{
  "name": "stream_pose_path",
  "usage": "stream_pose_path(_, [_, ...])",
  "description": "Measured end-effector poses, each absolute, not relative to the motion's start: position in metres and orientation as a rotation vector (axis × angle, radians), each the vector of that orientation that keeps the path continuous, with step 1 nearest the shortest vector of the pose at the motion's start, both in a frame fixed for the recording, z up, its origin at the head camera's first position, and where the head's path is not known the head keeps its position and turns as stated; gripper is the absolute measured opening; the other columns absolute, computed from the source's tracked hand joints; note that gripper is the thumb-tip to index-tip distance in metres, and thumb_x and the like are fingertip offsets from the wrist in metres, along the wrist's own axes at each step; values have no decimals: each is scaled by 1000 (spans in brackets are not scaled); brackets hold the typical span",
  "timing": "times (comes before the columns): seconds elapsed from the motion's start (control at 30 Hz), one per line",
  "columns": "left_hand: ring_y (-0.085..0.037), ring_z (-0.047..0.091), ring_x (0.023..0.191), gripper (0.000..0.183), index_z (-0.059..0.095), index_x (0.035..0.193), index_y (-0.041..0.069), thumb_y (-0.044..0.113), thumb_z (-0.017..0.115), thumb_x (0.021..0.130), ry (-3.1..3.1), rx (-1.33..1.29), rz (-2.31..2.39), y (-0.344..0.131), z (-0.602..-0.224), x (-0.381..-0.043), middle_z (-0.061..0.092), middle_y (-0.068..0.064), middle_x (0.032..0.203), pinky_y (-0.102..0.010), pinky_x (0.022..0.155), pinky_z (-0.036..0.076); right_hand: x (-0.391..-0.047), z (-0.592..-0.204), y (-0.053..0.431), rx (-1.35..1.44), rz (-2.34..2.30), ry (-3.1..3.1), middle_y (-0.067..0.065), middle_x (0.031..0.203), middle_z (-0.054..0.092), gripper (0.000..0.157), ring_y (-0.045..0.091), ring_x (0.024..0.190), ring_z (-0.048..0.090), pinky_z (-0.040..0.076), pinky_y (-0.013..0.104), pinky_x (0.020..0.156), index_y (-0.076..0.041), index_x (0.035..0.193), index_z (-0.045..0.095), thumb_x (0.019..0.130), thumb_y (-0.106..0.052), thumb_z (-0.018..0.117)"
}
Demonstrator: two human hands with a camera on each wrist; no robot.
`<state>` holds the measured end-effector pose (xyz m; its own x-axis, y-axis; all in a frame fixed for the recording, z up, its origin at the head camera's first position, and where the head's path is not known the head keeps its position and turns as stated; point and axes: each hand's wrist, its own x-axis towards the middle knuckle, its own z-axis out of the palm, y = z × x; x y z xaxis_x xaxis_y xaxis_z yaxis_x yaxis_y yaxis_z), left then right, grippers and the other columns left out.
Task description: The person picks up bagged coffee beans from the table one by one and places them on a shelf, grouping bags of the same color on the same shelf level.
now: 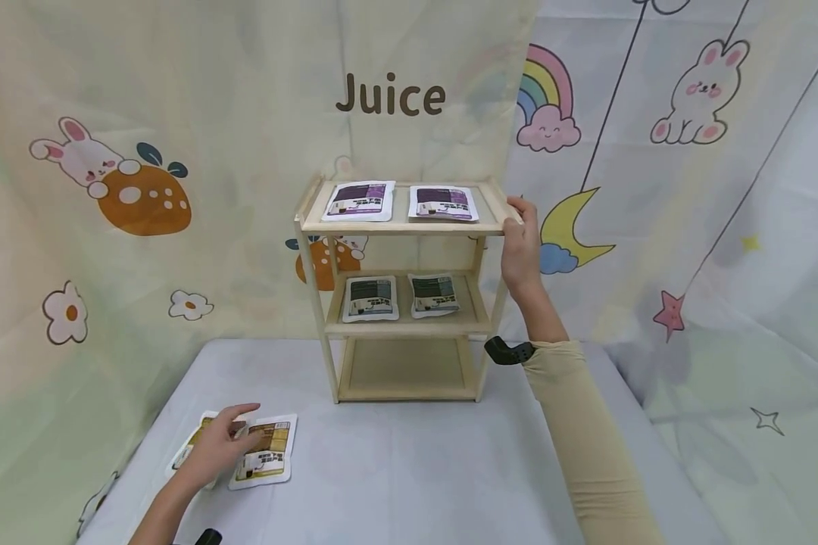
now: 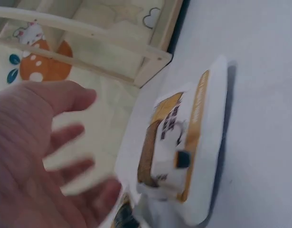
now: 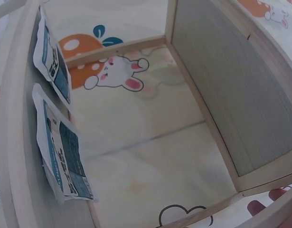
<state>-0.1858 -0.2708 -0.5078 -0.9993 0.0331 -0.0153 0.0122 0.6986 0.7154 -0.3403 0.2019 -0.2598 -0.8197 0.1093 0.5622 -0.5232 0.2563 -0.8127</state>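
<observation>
Nearest the camera, the left hand point(image 1: 221, 446) reaches in over two yellow-labelled packets, its fingers loosely spread and grasping nothing. The right-hand packet point(image 1: 273, 454) and the left-hand packet point(image 1: 189, 446), the latter partly covered by the hand, lie side by side near the left edge of the white table point(image 1: 409, 484). Towards the table's back edge stands a three-tier wooden rack point(image 1: 409, 328); the right hand point(image 1: 523, 246) grips the right edge of its top tier, below which come a black wrist band point(image 1: 509, 351) and a beige sleeve point(image 1: 586, 424). Two purple packets point(image 1: 359, 201) rest on that tier, and two teal packets point(image 1: 371, 300) on the middle one. Behind hangs a pale curtain point(image 1: 245, 60) printed with the word "Juice" point(image 1: 390, 96), rabbits, a rainbow point(image 1: 545, 83) and a moon point(image 1: 569, 231). The left wrist view shows the thumb apart from a yellow packet, a gap hard to judge from the head view. The right wrist view shows the teal packets close up and the underside of the top tier, while the purple packets appear only in the head view.
</observation>
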Motion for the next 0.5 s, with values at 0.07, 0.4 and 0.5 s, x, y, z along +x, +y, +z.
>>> stream_pose_path(0.07, [-55,40,122,71,45,139,-3,32,75,85,2890,31,1058,-265,-514,-183,36,-34,139,-63,93,39,-339,-262,202,375,1617,-2028,15,146,32,48,23,131,35,29,37,108,1,142,31,97,-16,29])
stream_pose_path(0.4, [-53,38,112,94,46,137,-4,44,86,67,3025,-52,775,-248,-533,-183,40,-36,123,-64,86,38,-340,-262,202,427,1628,-2000,8,148,29,47,18,132,33,27,36,108,-8,142,32,98,-25,30])
stream_pose_path(0.5, [-45,43,98,98,46,136,-5,49,85,65,3055,-109,733,-247,-531,-179,43,-32,110,-55,75,42,-341,-264,203,421,1645,-1985,9,147,31,47,19,129,35,29,35,103,-8,142,32,98,-24,30])
